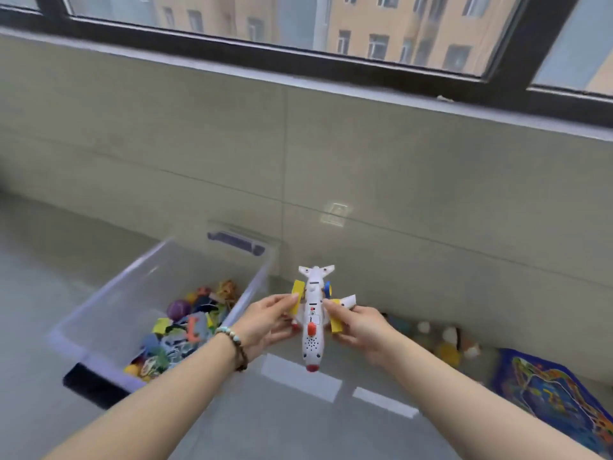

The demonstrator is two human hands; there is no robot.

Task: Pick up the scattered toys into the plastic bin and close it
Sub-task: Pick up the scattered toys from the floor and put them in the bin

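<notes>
A white toy airplane with yellow wings and a red nose hangs in the air just right of the bin, nose toward me. My left hand grips its left wing and my right hand grips its right wing. The clear plastic bin stands on the floor at the left, open, with several colourful small toys piled at its right end. The bin's lid is not in view.
Several small plush toys lie on the floor against the tiled wall at the right. A blue patterned mat lies at the lower right. A window runs along the top above the wall.
</notes>
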